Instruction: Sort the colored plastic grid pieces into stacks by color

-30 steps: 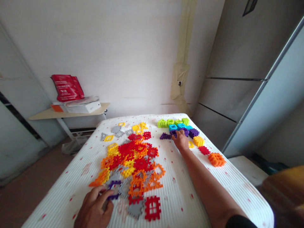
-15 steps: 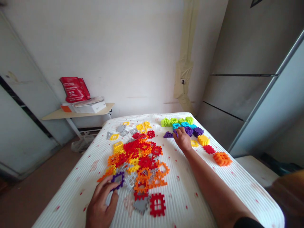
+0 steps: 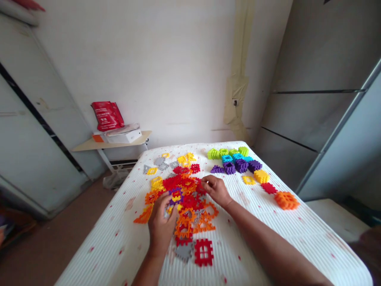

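My left hand [image 3: 163, 216] holds a purple square frame block [image 3: 181, 197] between thumb and fingers, just above the pile. Through its opening, yellow and red show. My right hand [image 3: 216, 190] hovers at the pile's right edge, beside red interlocking blocks [image 3: 171, 183]. Its fingers are loosely curled and apart, with nothing seen in them. Below the hands lie orange frame blocks [image 3: 183, 228], a grey block [image 3: 184, 252] and a red window block [image 3: 204, 252]. Purple stacks [image 3: 229, 168] stand to the right, beyond my right hand.
Lime green blocks [image 3: 213, 154] and light blue blocks [image 3: 227, 159] are lined up at the back right. Yellow [image 3: 261, 176], red [image 3: 268, 188] and orange [image 3: 286, 200] blocks sit along the right edge. A side table [image 3: 86, 145] with a red bag [image 3: 106, 116] stands back left.
My left hand has lifted the purple frame block and carried it up and right over the pile. My right hand has left the purple stacks and come left to the pile. The view has shifted slightly.
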Demonstrator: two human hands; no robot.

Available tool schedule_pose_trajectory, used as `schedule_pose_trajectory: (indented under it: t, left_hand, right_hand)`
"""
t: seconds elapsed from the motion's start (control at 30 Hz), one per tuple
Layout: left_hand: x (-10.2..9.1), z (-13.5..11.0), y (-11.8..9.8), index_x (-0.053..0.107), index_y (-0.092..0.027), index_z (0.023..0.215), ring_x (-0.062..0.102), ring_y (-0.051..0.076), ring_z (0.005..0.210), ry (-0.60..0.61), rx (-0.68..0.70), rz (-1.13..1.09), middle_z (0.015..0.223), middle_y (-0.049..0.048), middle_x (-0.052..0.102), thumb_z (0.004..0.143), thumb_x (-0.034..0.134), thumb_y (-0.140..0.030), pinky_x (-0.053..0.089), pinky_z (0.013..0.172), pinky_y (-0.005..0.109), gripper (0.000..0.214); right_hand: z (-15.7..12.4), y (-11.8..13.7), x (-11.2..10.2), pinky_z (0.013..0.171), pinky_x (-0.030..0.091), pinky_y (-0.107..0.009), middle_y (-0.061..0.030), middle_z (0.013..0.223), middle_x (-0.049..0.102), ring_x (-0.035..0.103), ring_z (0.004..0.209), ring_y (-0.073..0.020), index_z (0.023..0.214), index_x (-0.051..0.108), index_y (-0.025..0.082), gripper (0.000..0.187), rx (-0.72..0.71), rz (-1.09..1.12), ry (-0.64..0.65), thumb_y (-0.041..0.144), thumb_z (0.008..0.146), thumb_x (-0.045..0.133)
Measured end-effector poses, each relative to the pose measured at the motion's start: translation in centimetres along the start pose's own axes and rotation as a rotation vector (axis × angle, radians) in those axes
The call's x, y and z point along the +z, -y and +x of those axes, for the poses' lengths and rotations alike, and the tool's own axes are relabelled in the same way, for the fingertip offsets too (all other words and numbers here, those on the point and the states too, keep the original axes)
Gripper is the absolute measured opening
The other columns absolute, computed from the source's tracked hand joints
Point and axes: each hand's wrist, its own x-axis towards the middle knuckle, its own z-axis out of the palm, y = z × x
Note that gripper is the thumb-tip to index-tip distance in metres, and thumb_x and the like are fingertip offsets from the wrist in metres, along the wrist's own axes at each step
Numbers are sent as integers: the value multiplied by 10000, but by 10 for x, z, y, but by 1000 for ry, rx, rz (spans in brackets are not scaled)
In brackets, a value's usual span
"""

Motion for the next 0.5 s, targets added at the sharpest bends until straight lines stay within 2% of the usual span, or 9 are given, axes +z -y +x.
schedule_pose_trajectory:
  t: [0.13,0.2,0.27,0.37,0.5]
  left_hand:
    - [24,12,-15,559,-180,1031,618,195,916,25,43,-24,1027,97,628,788,565,-226,526,775,327,248]
    - [33,16,-23,560,-176,1029,618,195,891,21,57,-31,1001,97,631,784,565,-222,524,767,336,249]
    - [38,18,-29,556,-177,1050,620,184,838,33,40,-43,963,89,634,781,567,-227,523,749,334,273]
    - [40,18,-32,534,-180,1115,617,171,789,81,1,-56,932,78,631,785,573,-248,521,730,327,339]
    - [34,14,-21,540,-175,1113,611,181,829,77,-38,-48,936,81,626,799,549,-254,514,758,337,324]
  right_hand:
    - [-10,18,22,542,404,-211,14,710,610,503,570,-91,930,598,174,235,195,428,125,322,752,554]
    - [-11,22,29,514,384,-202,24,699,605,471,531,-77,999,565,171,311,269,537,122,301,716,579]
    - [-9,22,28,493,369,-196,36,662,592,452,501,-72,1015,552,170,333,318,554,102,270,699,573]
    - [-2,18,7,500,376,-201,33,632,590,484,512,-91,977,581,174,268,310,332,66,236,723,524]
    - [2,11,-40,629,413,-221,-32,866,665,592,733,-141,990,619,218,270,184,-372,-32,168,778,459]
